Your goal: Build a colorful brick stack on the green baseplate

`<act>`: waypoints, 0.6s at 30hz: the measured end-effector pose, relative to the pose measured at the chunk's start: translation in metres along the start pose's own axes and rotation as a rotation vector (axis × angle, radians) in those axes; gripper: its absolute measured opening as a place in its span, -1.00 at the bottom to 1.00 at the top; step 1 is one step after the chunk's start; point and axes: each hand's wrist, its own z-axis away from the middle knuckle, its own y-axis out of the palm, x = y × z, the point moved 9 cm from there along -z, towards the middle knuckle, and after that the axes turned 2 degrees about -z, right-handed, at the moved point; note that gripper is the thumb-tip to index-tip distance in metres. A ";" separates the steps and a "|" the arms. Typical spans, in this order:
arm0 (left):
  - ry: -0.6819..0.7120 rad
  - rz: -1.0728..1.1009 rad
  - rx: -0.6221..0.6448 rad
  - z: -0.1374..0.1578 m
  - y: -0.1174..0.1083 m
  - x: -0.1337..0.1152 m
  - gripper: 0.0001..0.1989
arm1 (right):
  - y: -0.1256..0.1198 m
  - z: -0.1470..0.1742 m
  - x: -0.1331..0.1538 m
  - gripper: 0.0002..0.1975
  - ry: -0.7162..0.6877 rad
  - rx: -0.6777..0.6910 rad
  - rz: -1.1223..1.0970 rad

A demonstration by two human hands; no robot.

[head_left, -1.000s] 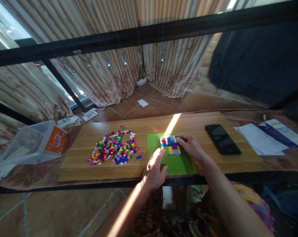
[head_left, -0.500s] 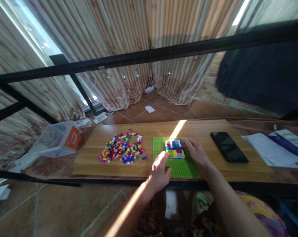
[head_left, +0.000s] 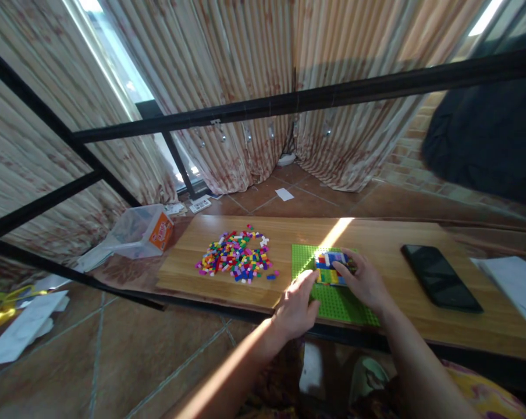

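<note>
A low block of toy bricks (head_left: 329, 276) in blue, white, red and yellow sits on a green studded baseplate (head_left: 333, 305). My left hand (head_left: 295, 305) lies over the baseplate's near left part, its fingers stretched out together to the left edge of the brick block and its thumb apart. My right hand (head_left: 365, 280) is bent round the block's right side, thumb on top and fingers at the far right edge, which they partly hide. Whether a loose brick is between those fingers is hidden.
Left of the baseplate lies a pile of loose coloured bricks (head_left: 237, 256) on the wooden board (head_left: 389, 238). A black phone (head_left: 440, 278) and white papers (head_left: 514, 288) are on the right. A clear plastic box (head_left: 136, 230) stands at the left, and a dark metal bar (head_left: 245, 107) crosses beyond.
The view has turned left, so everything appears shifted right. My right hand has moved from the block's right edge onto it, with the thumb now on top. My left hand stays at the block's left edge.
</note>
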 end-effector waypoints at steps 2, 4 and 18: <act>-0.027 -0.011 -0.066 0.007 -0.018 0.012 -0.42 | -0.001 0.001 -0.004 -0.48 0.016 -0.007 0.013; -0.126 -0.065 -0.133 0.015 -0.040 0.032 -0.53 | -0.002 0.002 -0.006 -0.49 0.025 -0.010 0.021; -0.248 -0.397 -0.106 0.012 -0.077 0.067 -0.83 | 0.000 0.005 -0.008 -0.53 0.045 -0.002 0.028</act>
